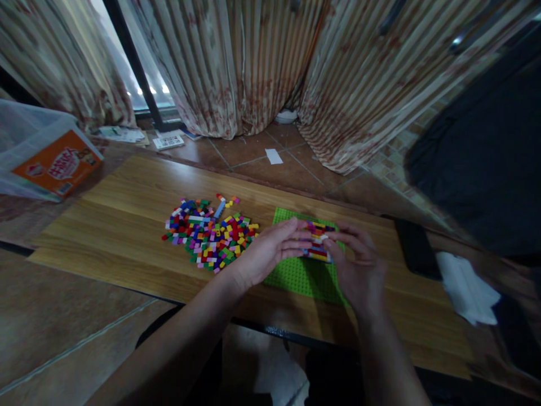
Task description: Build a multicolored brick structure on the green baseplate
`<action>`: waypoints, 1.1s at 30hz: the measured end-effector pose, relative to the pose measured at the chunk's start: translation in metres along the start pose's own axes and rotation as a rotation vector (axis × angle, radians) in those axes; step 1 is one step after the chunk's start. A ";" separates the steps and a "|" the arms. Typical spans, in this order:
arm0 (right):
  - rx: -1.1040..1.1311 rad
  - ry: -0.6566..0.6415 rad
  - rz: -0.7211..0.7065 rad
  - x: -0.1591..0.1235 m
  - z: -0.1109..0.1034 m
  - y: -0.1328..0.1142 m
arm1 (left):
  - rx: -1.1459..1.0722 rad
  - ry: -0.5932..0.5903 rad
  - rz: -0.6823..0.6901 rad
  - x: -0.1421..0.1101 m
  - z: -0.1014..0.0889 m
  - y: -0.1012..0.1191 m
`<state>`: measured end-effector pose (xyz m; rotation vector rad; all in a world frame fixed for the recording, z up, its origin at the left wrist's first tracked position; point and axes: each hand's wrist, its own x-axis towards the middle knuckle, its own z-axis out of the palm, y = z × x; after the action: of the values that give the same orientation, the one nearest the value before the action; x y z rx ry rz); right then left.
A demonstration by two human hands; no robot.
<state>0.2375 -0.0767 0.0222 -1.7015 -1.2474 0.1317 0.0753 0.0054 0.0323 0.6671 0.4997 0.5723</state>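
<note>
A block of multicoloured toy building bricks (318, 248), stacked in striped rows, is over the green studded baseplate (291, 277). I cannot tell whether it is fixed to the plate or lifted off it. My left hand (273, 248) has its fingers, nearly straight, against the block's left side. On the right side, my right hand (361, 262) curls its thumb and fingers around the block's edge, slightly blurred. To the left of the plate lies a loose pile of small bricks (211, 231) in many colours, with a longer light-blue piece (220, 209) among them.
The wooden tabletop (114, 225) carries everything. A clear plastic bin (38, 149) with an orange label stands beyond its left end. A black phone-like object (417, 248) and white tissue (467, 287) lie at right. Curtains (236, 73) hang behind.
</note>
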 end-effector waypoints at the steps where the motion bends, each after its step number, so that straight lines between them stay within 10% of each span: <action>1: -0.028 0.028 0.013 0.003 -0.006 0.004 | 0.033 0.040 0.005 0.001 -0.001 0.001; 17: -0.248 -0.147 -0.093 0.003 -0.010 0.037 | 0.206 0.245 -0.007 0.009 -0.009 -0.009; 33: 0.100 -0.110 0.316 0.004 0.000 0.047 | 0.205 0.240 -0.024 0.009 -0.009 -0.007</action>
<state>0.2708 -0.0735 -0.0116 -1.8129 -1.0238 0.4748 0.0784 0.0102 0.0189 0.7906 0.7975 0.5863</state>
